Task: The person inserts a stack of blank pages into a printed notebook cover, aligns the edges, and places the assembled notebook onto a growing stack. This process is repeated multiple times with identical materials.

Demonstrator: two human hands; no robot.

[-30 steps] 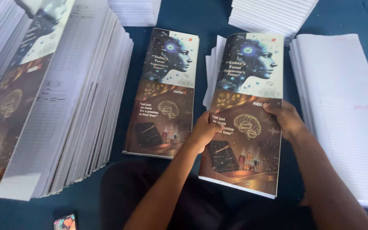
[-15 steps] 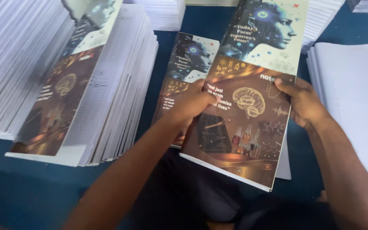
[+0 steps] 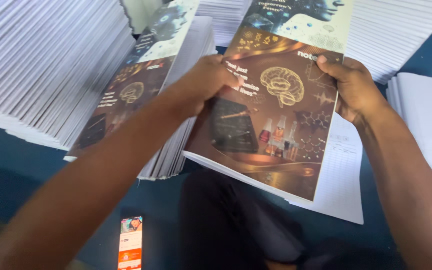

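- Head view: left hand and right hand each pinch an edge of the brain-cover notebook
- Covered notebook stack just left, on blue surface

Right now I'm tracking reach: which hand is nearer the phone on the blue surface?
Left. The left hand grips the notebook above the phone; the right hand grips its far edge.

Head camera, looking down, close over hands
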